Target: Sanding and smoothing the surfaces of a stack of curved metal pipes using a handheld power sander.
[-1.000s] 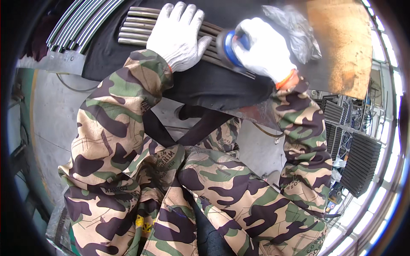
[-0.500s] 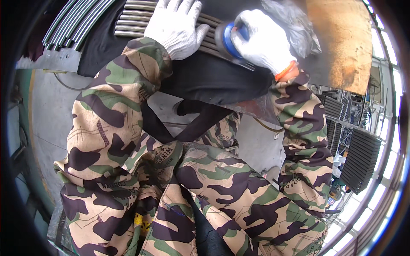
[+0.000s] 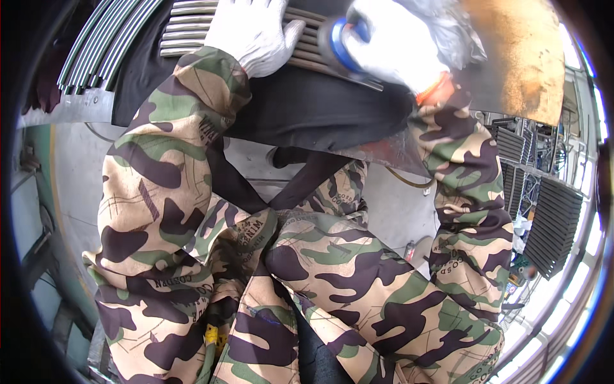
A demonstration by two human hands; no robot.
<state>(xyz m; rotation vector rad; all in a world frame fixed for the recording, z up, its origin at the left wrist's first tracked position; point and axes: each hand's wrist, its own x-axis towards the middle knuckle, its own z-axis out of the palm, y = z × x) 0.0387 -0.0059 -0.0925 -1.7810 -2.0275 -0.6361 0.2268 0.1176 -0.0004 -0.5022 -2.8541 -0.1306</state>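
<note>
A row of shiny metal tubes (image 3: 185, 27) lies side by side on a black cloth (image 3: 300, 105) at the top of the view. My left hand (image 3: 246, 32), in a white knitted glove, rests flat across them with the fingers stretched out. To its right, my right hand (image 3: 400, 45), in a white glove with an orange cuff, grips a round blue-and-grey thing (image 3: 348, 48). That thing sits against the tubes' right part; motion blurs it, and its exact kind does not show.
More metal tubes (image 3: 105, 45) lie at the far left. Crumpled clear plastic (image 3: 451, 32) and a worn brown board (image 3: 518, 57) are on the right. Dark stacked bars (image 3: 550, 224) stand on a rack beyond my right arm.
The whole view has shifted a little, so the tubes and both hands appear higher. My left hand stays flat on the tubes; my right hand keeps its grip on the round thing.
</note>
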